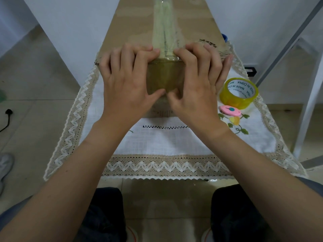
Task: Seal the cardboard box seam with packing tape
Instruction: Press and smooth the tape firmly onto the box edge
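Note:
A long brown cardboard box (136, 20) lies on the table and stretches away from me. A strip of yellowish clear tape (164, 28) runs along its top seam and folds down over the near end face (165, 79). My left hand (125, 79) and my right hand (199, 79) rest on the box's near end, one on each side of the strip. Fingers press the top edge, and both thumbs press the tape flat against the end face. Neither hand holds anything.
A roll of yellow packing tape (238, 93) stands right of the box, with a pink box cutter (229, 110) just in front of it. A white lace-edged tablecloth (167, 142) covers the small table. A metal frame (286, 44) rises at the right. My knees are under the table's near edge.

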A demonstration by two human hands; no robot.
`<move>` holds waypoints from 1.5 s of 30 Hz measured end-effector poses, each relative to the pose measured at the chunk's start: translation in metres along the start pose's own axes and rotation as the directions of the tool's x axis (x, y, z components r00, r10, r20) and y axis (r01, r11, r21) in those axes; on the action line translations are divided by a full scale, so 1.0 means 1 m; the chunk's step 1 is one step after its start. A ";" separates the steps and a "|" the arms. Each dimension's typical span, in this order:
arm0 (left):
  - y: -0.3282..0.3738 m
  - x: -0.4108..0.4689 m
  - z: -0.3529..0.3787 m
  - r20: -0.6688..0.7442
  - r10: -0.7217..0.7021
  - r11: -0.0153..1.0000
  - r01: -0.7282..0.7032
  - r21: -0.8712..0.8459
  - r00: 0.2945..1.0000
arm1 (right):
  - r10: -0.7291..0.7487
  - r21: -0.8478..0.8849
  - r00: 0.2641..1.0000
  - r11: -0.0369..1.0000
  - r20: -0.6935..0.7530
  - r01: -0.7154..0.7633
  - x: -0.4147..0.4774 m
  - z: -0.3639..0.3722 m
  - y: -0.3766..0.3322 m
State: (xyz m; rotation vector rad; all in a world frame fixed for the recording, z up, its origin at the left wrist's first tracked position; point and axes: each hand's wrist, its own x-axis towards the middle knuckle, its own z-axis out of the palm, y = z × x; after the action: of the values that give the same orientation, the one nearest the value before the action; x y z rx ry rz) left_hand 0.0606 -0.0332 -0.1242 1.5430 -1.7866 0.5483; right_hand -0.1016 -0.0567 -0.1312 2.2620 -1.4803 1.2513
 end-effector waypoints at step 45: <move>0.025 -0.017 0.029 -0.144 -0.077 0.984 0.099 0.150 0.986 | -0.121 0.051 0.993 0.991 -0.016 0.122 -0.005 -0.006 0.019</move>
State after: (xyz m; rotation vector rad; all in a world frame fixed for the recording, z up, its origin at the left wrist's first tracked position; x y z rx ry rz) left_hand 0.0308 -0.0368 -0.1528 1.6395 -1.5942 0.7485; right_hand -0.1213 -0.0599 -0.1366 2.3335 -1.2985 1.2799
